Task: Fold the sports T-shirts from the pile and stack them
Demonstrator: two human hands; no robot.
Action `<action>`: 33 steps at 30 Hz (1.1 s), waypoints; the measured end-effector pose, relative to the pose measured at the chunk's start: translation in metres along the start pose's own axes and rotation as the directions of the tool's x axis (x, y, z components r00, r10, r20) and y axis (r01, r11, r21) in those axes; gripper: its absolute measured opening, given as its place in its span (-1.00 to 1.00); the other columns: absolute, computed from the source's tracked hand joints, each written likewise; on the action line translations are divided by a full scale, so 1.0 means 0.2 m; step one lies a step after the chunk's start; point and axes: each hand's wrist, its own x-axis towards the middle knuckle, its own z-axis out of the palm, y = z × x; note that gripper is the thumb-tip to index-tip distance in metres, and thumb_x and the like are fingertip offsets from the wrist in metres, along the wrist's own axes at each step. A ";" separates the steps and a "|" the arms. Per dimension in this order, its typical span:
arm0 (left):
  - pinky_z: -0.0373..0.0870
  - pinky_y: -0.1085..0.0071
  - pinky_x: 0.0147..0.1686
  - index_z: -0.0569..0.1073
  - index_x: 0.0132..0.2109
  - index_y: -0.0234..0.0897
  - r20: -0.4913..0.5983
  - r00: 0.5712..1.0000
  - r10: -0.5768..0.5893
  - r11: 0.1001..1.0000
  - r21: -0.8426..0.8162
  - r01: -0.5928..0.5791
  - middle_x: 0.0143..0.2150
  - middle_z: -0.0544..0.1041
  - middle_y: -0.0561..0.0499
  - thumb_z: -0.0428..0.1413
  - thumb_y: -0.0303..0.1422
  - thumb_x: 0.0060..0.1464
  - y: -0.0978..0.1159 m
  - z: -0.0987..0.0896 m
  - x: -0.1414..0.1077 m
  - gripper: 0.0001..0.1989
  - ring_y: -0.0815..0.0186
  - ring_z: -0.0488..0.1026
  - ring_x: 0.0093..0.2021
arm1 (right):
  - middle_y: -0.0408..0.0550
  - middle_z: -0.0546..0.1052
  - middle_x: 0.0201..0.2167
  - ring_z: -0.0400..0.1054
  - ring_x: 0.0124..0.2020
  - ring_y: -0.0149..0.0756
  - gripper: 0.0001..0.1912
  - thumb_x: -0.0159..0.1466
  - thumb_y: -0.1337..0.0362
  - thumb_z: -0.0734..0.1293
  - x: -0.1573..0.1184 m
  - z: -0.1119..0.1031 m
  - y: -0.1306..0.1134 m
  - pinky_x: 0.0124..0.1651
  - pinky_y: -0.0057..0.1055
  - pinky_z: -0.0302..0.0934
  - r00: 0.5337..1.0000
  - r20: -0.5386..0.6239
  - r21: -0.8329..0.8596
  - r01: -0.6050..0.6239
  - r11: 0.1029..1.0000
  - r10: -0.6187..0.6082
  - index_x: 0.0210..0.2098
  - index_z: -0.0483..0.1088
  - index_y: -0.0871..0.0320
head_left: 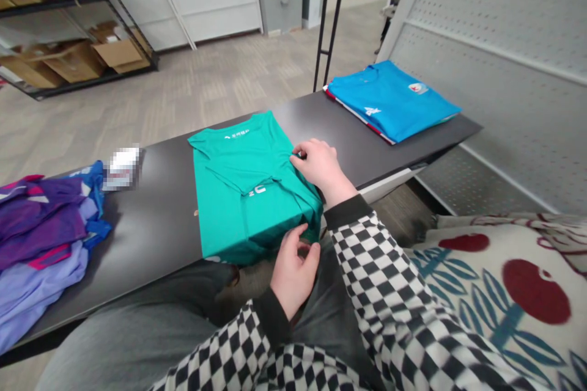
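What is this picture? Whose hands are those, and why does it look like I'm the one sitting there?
A little camera is worn on a person's head, and it looks down, so you see just what that person sees. That is why it feels like you are sitting there! The two hands are the person's own, coming out of black-and-white checked sleeves.

On the dark table lies a green T-shirt, folded over on itself. The right hand has its fingertips on the shirt, and the left hand is at its near edge. Farther along sits a folded blue shirt. On the other side is a heap of purple and blue clothes.
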 end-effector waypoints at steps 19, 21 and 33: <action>0.43 0.35 -0.21 0.58 -0.25 -0.23 -0.011 1.000 -0.015 0.998 -0.066 0.014 -0.29 0.66 -0.05 0.25 -0.13 0.38 0.06 0.24 0.27 -0.71 0.24 0.52 -0.30 | 0.10 0.62 0.06 0.43 0.10 0.08 -0.76 0.53 0.08 0.37 -0.02 -0.03 -0.03 0.20 -0.02 0.25 1.000 0.011 0.000 -0.005 1.000 0.005 0.03 0.65 0.00; 0.34 0.38 -0.31 0.48 -0.35 -0.20 -0.010 1.000 0.029 0.998 -0.059 -0.030 -0.41 0.53 0.04 0.20 -0.13 0.42 0.06 0.20 0.26 -0.63 0.29 0.40 -0.39 | 0.09 0.62 0.05 0.43 0.10 0.08 -0.76 0.53 0.09 0.38 -0.02 -0.03 -0.03 0.20 -0.03 0.24 1.000 0.018 0.004 -0.003 1.000 0.003 0.03 0.65 0.00; 0.51 0.34 -0.06 0.56 -0.15 -0.23 -0.052 0.999 0.016 0.971 -0.239 -0.028 -0.24 0.59 -0.01 0.26 0.01 0.39 0.02 0.07 0.19 -0.62 0.26 0.48 -0.21 | 0.13 0.62 0.06 0.43 0.10 0.07 -0.68 0.61 0.03 0.29 -0.02 -0.04 -0.04 0.19 -0.05 0.22 1.000 0.015 0.013 -0.005 1.000 0.004 0.04 0.65 0.01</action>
